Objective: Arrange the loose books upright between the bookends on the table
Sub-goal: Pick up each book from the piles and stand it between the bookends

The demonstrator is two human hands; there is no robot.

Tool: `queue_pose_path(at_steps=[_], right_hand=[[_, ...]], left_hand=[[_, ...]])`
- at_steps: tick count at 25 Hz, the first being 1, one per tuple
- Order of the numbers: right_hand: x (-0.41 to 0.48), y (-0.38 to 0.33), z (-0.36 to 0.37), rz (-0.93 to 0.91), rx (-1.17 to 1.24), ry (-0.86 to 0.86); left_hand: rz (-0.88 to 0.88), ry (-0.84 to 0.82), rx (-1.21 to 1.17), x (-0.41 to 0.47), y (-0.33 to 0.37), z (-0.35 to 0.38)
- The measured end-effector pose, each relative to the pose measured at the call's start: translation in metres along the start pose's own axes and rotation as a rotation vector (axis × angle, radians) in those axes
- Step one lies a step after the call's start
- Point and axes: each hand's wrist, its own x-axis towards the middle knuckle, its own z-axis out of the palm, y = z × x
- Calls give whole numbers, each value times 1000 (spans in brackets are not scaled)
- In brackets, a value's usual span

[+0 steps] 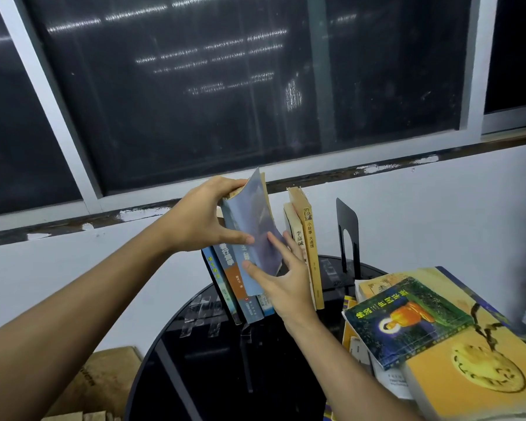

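On the round black table (213, 372), several books stand upright in a leaning row. My left hand (204, 217) grips the top of a blue-grey paperback (252, 217) whose front cover bends outward. My right hand (281, 281) lies with straight fingers against that book's cover and lower spine. Two blue-spined books (225, 281) lean left of it. Two tan books (308, 238) stand to its right. A black bookend (348, 229) stands further right, with a gap between it and the tan books. The left bookend is hidden.
Loose books lie stacked flat at the right: a green-covered book (407, 317) on a large yellow one (468, 375). A cardboard box (97, 381) sits on the floor at the lower left. A white wall and dark windows are behind the table.
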Motion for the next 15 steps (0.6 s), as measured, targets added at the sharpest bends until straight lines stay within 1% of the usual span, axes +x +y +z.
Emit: queue_pose_path(at_steps=[4, 9, 15], right_hand=[[10, 17, -4, 12, -58, -36], [17, 37, -10, 82, -91, -131], [17, 51, -13, 160, -131, -179]], left_hand=[[31, -54, 72, 5, -25, 20], [-18, -6, 319, 2, -42, 49], [-31, -7, 370, 11, -49, 72]])
